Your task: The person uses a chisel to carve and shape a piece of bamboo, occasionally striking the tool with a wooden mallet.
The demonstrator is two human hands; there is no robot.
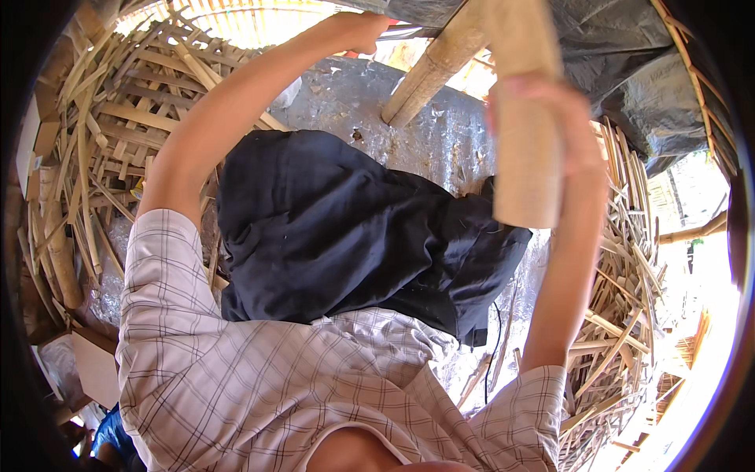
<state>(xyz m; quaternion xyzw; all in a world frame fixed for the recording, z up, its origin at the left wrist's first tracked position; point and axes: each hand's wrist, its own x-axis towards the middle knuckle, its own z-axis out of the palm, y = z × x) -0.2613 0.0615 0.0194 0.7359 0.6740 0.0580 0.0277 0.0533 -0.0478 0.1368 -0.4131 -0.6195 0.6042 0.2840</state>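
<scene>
My right hand [562, 118] is wrapped round a thick, light-brown length of wood [528, 169]. It is raised on the right side and blurred by motion, with its blunt lower end over the edge of the dark cloth [338, 228] that covers my legs. Stretched far forward at the top, my left hand [360, 33] is closed; what its fingers grip is hidden, though a bit of red shows beside them. A bamboo pole [432, 75] slants between my two hands, its lower end on the grey sheet [338, 90].
Woven bamboo strips [134, 118] pile up on the left, and more loose slats [613, 315] lie at the right. Dark plastic sheeting [629, 71] hangs at the upper right. A cardboard box [96, 366] and blue cloth [114, 433] are at the lower left.
</scene>
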